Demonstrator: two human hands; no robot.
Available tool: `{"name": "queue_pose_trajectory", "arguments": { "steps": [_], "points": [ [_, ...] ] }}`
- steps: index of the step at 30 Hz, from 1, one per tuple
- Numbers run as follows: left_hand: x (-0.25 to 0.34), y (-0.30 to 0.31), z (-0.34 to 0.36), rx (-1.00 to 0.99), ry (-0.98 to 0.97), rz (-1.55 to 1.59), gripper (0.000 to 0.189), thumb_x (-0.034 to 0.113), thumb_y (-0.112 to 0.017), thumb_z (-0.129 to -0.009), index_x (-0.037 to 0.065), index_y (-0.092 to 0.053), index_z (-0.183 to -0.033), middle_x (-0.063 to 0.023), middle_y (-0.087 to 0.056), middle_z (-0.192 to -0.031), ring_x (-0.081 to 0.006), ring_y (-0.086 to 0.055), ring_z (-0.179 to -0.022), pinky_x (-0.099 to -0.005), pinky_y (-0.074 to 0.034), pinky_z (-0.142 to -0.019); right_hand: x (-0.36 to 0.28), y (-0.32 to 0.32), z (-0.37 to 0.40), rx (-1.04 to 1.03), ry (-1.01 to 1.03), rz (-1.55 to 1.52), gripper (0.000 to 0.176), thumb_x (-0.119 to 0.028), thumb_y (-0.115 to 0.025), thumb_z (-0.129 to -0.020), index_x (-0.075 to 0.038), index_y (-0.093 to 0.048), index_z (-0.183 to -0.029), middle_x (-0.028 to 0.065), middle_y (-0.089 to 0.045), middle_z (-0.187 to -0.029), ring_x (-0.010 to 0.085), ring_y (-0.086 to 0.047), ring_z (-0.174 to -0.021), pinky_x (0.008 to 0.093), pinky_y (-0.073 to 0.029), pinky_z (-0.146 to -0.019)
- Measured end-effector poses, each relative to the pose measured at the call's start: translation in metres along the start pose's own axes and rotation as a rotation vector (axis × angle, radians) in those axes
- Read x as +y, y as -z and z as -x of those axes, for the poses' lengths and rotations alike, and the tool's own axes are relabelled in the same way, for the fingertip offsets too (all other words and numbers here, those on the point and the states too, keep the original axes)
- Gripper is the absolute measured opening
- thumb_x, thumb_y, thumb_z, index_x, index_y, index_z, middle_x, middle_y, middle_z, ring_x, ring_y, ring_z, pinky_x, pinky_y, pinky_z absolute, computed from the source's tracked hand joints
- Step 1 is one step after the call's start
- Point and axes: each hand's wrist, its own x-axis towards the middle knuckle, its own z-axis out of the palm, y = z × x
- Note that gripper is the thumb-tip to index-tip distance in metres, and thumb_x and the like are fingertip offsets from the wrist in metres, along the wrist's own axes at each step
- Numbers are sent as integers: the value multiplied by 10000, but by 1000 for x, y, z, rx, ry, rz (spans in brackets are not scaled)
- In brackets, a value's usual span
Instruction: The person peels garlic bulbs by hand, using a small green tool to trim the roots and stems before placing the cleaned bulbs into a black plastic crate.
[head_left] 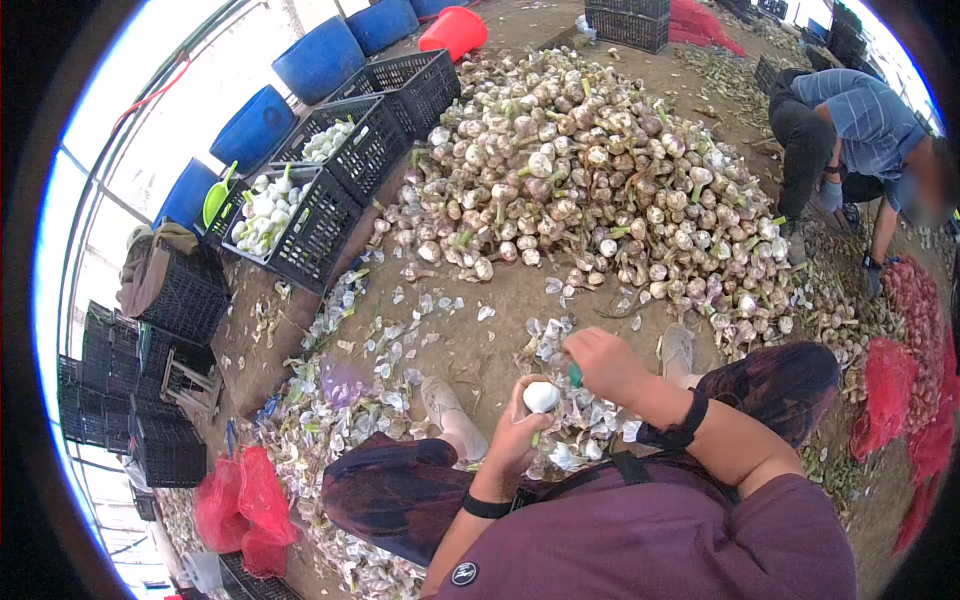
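A white, smooth garlic bulb (541, 397) sits in my left hand (514, 432), whose fingers are wrapped round it, with its pale green stem pointing down toward me. Just to the right, my right hand (606, 366) is closed on a small tool with a green handle (575, 375); its working end cannot be made out. The two hands are close together but apart, above the ground between my knees. Loose garlic skins (585, 425) lie under them. Ahead rises a large heap of unpeeled garlic bulbs (590, 180).
Black crates (315, 235) with white garlic stand at the left, a green scoop (218, 195) beside them. Behind are blue barrels (318, 62) and a red bucket (454, 33). Red net bags (245, 500) lie at left. A person (860, 130) bends at the right.
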Motion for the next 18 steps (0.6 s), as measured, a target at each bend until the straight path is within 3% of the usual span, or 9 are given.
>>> {"name": "queue_pose_trajectory", "arguments": {
  "steps": [2,5,8,11,12,13,16,17,18],
  "points": [
    [2,-1,1,4,-21,-5,543,-85,-470,-662,81,-393,-1174,-24,-475,-1060,-132,-484,-960,-259,-430,-797,6,1,2,-95,-132,87,176,-46,-534,-718,-65,-539,-893,122,-588,-884,290,-553,-900,411,-459,-766],
    [-2,-3,-3,2,-100,-66,581,-88,-472,-653,70,-378,-1205,-45,-470,-1097,-141,-488,-989,-258,-425,-822,14,-6,14,-75,-56,22,147,-48,-541,-700,-61,-528,-846,117,-580,-858,303,-563,-840,418,-463,-727],
    [-3,-6,-7,32,-257,-117,621,-109,-462,-655,51,-351,-1244,-78,-461,-1158,-172,-487,-1045,-277,-416,-871,5,13,8,-265,-177,-30,212,-88,-566,-738,-50,-543,-945,137,-591,-924,310,-576,-850,379,-468,-741],
    [-9,-2,-14,169,-303,-318,632,-123,-465,-677,32,-323,-1273,-110,-443,-1212,-204,-459,-1119,-312,-394,-922,-2,5,6,-154,-321,-594,316,-126,-588,-799,-32,-522,-1093,117,-573,-1066,260,-578,-938,337,-463,-783],
    [-6,-1,-13,210,-337,-585,608,-120,-478,-707,19,-313,-1276,-145,-440,-1215,-226,-445,-1142,-334,-378,-943,-11,5,5,-185,-391,-886,399,-191,-599,-838,-24,-479,-1180,123,-551,-1132,210,-534,-1054,322,-429,-883],
    [-11,4,-13,244,-355,-873,690,-110,-523,-658,21,-292,-1294,-160,-424,-1244,-252,-413,-1173,-337,-361,-963,-1,-23,10,-233,-346,-880,461,-183,-603,-836,-6,-429,-1224,129,-519,-1182,208,-486,-1117,325,-388,-934],
    [-29,11,-21,229,-411,-883,768,-63,-546,-654,12,-200,-1335,-176,-344,-1293,-278,-359,-1213,-352,-304,-1012,-18,-36,0,-312,-399,-992,491,-165,-601,-841,-2,-408,-1261,133,-472,-1253,215,-441,-1167,324,-328,-993],
    [-39,20,-28,260,-440,-811,749,-49,-536,-676,12,-188,-1337,-176,-321,-1307,-279,-353,-1215,-362,-316,-1005,-10,-55,1,-327,-518,-1207,469,-161,-584,-852,-16,-417,-1266,124,-510,-1200,208,-490,-1105,301,-387,-934],
    [-30,20,-27,337,-421,-694,717,-41,-534,-691,13,-205,-1327,-168,-334,-1291,-265,-368,-1196,-354,-322,-997,10,-83,3,-407,-883,-1475,382,-128,-571,-857,-29,-473,-1213,98,-566,-1086,177,-551,-992,273,-463,-829]
  ]
}}
